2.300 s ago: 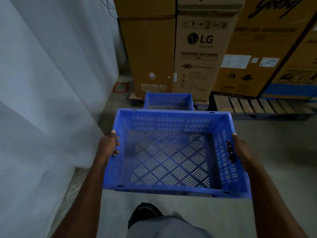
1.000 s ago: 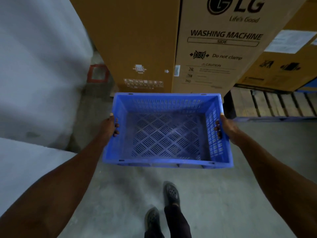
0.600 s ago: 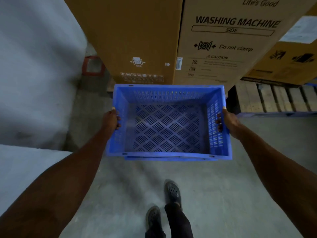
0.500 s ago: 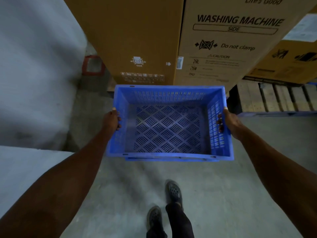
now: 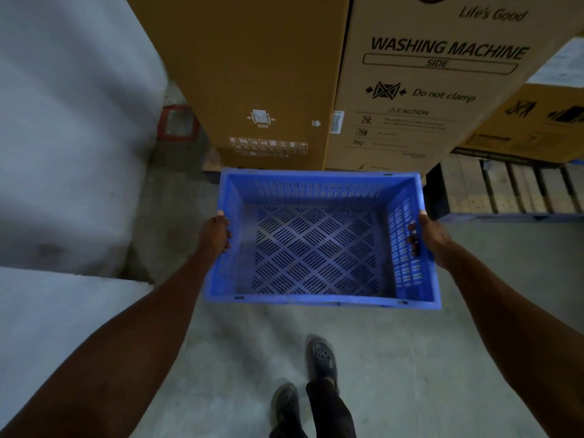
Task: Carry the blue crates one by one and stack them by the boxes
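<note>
You hold one blue crate [image 5: 319,245] out in front of you, level and empty, with its far rim right up against the foot of the tall cardboard boxes [image 5: 407,99]. Your left hand [image 5: 215,235] grips the left side wall, thumb up on the rim and fingers curled in through the slots. Your right hand [image 5: 428,240] does the same on the right wall, its fingers hooked through the handle opening. Both grips look firm.

A sliver of blue shows under the near rim; it may be a crate already on the floor, but you cannot tell from here whether the held one is seated on it or just above it.

From here the risks are mostly in the set-down. If you lower it slightly skewed, the rims may not nest and the stack would sit crooked or rock. Fingers threaded through the side slots could be pinched as the walls come together, so slide them out late but not too late. The box beside it is marked "Do not clamp", so shoving the crate hard into it would be unwise. The wooden pallet [image 5: 505,191] to the right sits near the crate's right corner and could snag it, and your shoes [image 5: 319,358] stand close to the drop line.
</note>
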Available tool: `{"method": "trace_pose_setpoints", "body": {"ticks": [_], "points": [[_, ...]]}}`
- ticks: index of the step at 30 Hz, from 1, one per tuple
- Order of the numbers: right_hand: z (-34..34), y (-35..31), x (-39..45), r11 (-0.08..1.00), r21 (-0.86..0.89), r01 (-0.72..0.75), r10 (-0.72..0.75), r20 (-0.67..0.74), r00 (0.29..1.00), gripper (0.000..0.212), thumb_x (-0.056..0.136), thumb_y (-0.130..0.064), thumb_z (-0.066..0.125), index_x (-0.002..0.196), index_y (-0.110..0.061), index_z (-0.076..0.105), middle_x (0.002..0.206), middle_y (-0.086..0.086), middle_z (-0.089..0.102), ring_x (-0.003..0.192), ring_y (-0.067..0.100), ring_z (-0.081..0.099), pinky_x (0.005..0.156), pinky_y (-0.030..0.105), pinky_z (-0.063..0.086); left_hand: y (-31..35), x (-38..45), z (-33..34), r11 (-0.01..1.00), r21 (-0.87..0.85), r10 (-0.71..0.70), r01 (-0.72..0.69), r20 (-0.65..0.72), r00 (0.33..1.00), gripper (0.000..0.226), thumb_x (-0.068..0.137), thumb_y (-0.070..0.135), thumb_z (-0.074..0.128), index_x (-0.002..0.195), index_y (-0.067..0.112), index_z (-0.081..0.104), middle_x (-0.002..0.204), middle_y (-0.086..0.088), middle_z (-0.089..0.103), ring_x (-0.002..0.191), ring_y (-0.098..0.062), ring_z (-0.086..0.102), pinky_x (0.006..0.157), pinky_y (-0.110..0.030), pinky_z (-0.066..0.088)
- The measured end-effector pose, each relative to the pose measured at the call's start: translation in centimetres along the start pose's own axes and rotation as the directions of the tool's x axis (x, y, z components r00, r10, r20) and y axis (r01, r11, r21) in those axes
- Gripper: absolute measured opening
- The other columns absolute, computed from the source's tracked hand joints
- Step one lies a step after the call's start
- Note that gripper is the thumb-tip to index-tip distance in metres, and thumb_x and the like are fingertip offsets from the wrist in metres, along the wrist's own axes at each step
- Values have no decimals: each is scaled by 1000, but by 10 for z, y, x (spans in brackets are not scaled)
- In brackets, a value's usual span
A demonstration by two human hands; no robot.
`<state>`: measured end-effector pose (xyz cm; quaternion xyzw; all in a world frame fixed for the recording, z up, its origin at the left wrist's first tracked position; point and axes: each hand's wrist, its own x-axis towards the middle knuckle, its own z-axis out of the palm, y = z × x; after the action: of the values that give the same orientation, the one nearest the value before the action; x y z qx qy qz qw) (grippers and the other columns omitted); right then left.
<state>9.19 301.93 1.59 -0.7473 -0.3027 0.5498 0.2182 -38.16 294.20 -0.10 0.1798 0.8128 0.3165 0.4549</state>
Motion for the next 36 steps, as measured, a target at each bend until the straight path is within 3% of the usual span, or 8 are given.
{"method": "trace_pose_setpoints", "body": {"ticks": [4,11,17,20,23,26,31,36], "points": [[-8,5,5,998,-25,51,-53,-67,996,56,104,-54,30,93,-5,53,65,12,47,29,10,42,31,20,36,-2,-3,11,999,-29,-26,27,32,999,39,106,39,31,76,17,45,65,-5,41,47,-19,30,30,-13,25],[-12,8,5,999,-21,46,-47,-58,997,54,104,-54,30,89,-7,51,65,14,47,45,23,44,35,22,37,-13,-1,16,994,-110,-12,16,37,999,29,102,30,39,76,19,45,64,-4,42,32,-9,34,33,-16,27],[-10,10,8,997,-28,70,-72,-71,995,51,105,-52,30,82,-10,47,61,14,43,48,23,40,40,25,35,-16,-11,18,990,43,139,-136,-75,987,35,106,43,30,85,17,42,67,-7,46,46,-19,42,35,-20,36],[-16,19,20,988,-114,107,-117,-82,990,64,93,-72,32,79,-13,52,66,19,50,51,27,48,54,41,43,-19,-15,18,969,156,214,-192,-135,968,38,101,49,33,86,17,47,76,-24,53,57,-35,56,56,-39,51],[-23,24,22,941,-295,166,-206,-107,973,86,77,-90,29,83,-12,64,89,26,65,82,42,64,81,52,49,-15,-29,17,883,383,356,-270,-176,918,37,102,34,45,105,0,60,104,-31,62,98,-43,62,86,-46,46],[-25,8,-9,846,-501,182,-286,-138,948,73,94,-60,35,107,6,63,111,36,61,108,49,58,88,47,42,-9,-53,15,784,541,445,-305,-146,884,48,99,35,51,130,-1,49,127,-27,55,117,-44,54,94,-50,42],[-28,-5,-66,596,-758,265,-451,-43,891,63,99,-50,43,151,-16,33,150,22,36,137,43,35,108,55,30,2,-108,-1,507,767,669,-394,-62,740,60,94,41,56,145,11,44,145,-18,48,130,-40,47,103,-52,37],[-14,-18,-140,493,-765,415,-544,102,833,67,99,-50,45,157,-23,26,162,14,25,147,39,20,118,52,18,9,-187,-25,458,802,724,-384,-86,684,59,96,46,50,148,20,42,151,-14,43,134,-38,44,108,-54,34]]}}
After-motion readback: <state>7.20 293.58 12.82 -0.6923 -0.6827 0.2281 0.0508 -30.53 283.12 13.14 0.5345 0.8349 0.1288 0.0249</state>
